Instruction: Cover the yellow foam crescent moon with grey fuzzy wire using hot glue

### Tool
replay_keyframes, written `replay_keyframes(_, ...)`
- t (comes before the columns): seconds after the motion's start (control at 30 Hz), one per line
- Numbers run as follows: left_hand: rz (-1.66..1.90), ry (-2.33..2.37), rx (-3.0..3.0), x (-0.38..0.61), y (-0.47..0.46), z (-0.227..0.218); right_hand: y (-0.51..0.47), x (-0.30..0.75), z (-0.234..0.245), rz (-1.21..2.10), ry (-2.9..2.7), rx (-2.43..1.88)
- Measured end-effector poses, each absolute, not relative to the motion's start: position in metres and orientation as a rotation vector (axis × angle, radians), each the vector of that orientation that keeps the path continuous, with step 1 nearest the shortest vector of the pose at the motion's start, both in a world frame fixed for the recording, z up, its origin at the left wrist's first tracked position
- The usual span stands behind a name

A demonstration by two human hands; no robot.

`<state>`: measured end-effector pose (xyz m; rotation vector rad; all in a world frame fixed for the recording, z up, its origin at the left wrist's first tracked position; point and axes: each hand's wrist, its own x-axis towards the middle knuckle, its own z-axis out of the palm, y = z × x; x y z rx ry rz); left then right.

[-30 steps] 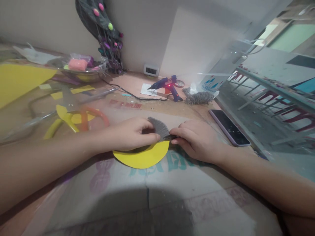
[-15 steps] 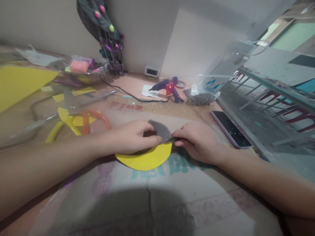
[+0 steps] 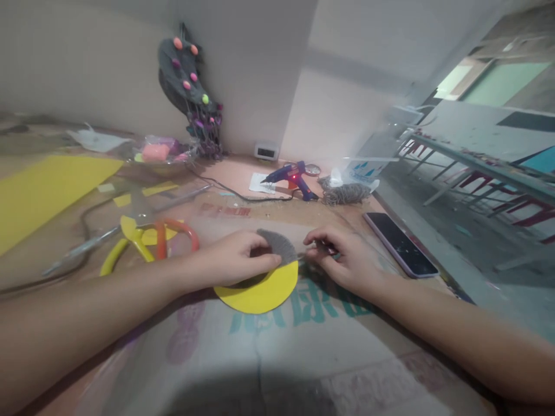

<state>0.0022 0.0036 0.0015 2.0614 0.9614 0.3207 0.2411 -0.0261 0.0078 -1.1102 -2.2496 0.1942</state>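
Note:
A yellow disc [image 3: 264,293] lies nearly flat on the cardboard, with grey yarn [image 3: 280,245] laid side by side over its far right part. My left hand [image 3: 236,257] is closed on the disc, thumb pressing on top near the edge of the yarn; it hides the disc's left part. Just right of the disc is my right hand [image 3: 342,254], its fingers curled. A thin grey strand seems to run from the disc's edge to its fingertips; what lies deeper in the fingers is dark and unclear.
Behind the hands lie a blue glue gun [image 3: 292,178] with its light on and a grey yarn bundle [image 3: 344,192]. A phone [image 3: 401,244] rests at the right table edge. Orange-and-yellow-handled tools [image 3: 160,238], a yellow sheet [image 3: 52,193] and a bowl of clay packets [image 3: 158,155] are left.
My right hand's fingertips have drawn slightly away from the disc's edge and loosened apart. My left hand keeps its hold on the disc. The view has tilted upward a little.

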Motion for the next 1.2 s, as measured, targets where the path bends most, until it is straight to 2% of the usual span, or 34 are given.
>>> replay_keyframes(0.33, 0.349, 0.921, 2.026, 0.002, 0.004, -0.004, -0.028, 0.236, 0.007, 0.272, -2.160, -1.062)
replay_keyframes(0.73, 0.344, 0.947, 2.143, 0.001, 0.006, -0.008, -0.026, 0.212, 0.002, 0.966, -2.042, -1.291)
replay_keyframes(1.2, 0.399, 0.885, 2.205, 0.003, 0.004, -0.003, -0.030, 0.213, 0.007, 1.025, -2.107, -1.251)
